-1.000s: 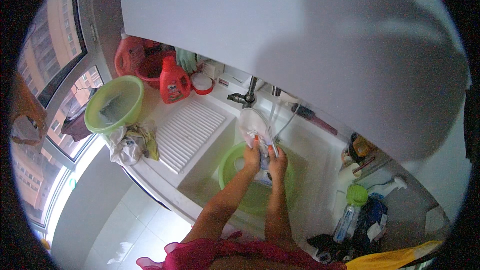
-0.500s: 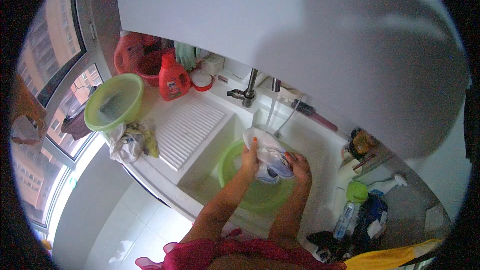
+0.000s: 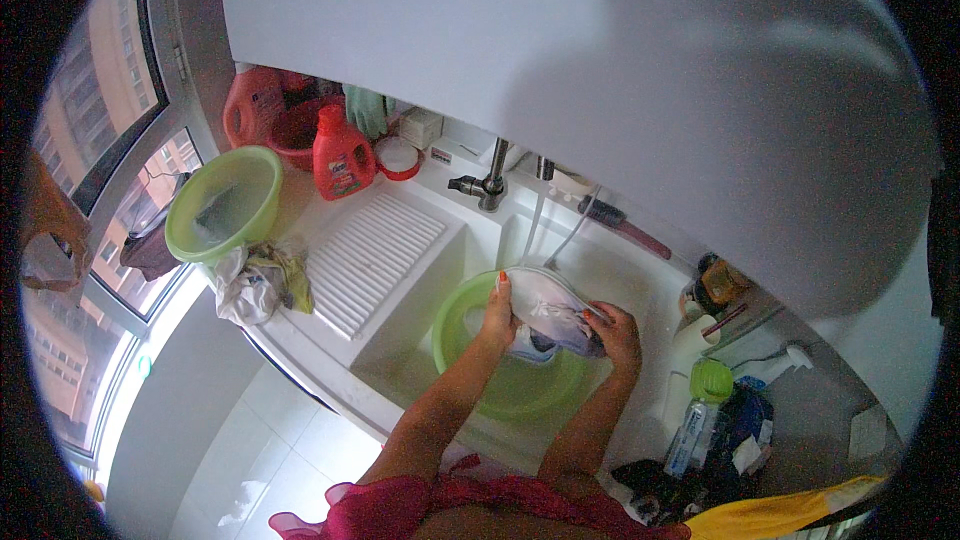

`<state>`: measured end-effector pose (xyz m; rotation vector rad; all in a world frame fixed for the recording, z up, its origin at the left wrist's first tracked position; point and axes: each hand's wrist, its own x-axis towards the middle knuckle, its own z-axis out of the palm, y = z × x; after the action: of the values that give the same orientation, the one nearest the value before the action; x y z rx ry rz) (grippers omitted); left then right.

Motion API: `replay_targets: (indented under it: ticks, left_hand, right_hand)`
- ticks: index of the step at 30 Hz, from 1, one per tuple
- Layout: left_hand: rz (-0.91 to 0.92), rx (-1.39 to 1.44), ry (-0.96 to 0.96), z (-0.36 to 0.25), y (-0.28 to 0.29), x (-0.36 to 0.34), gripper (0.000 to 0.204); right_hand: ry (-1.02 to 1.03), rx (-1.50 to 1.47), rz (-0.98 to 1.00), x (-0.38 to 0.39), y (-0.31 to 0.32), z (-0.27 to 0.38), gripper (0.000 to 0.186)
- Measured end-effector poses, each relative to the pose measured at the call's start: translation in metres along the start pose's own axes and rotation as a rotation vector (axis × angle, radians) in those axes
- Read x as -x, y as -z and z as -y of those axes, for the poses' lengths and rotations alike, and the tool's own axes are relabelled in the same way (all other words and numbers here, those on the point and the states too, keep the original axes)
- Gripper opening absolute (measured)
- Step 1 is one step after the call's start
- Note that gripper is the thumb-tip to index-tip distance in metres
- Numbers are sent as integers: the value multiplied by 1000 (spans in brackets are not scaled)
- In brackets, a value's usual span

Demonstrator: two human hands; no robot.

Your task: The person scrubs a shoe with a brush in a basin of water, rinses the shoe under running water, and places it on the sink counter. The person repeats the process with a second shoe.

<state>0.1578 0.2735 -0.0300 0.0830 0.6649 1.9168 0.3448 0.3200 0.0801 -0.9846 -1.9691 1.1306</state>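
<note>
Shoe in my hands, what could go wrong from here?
The wet-looking shoe might slip from the left hand and right hand into the basin below. Water falling close to it could splash outward. The cloths at the counter's edge might slide off.

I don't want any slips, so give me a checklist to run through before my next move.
1. Both hands on the shoe: ok. The left hand and right hand grip opposite ends of the white shoe.
2. Shoe over the green basin in the sink: ok.
3. Water running: ok. A stream falls from the faucet spout.
4. Stream landing on the shoe: cannot tell.
5. Sole clean: cannot tell. It is mostly out of view.
6. Scrub brush out of the basin: ok. It lies behind the sink.
</note>
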Motion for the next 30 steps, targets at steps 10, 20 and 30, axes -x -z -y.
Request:
replay_targets:
  ticks: [10,20,30]
  left_hand:
    - [-20,-145,-216,-13,-10,4,49]
    - [177,-75,-38,-55,-28,27,56]
    - [162,-15,-58,-47,-11,-14,57]
  right_hand:
    - [-27,82,73,0,1,15,31]
    - [-27,-79,56,-9,-7,-31,32]
    - [181,142,-194,-39,-33,-115,33]
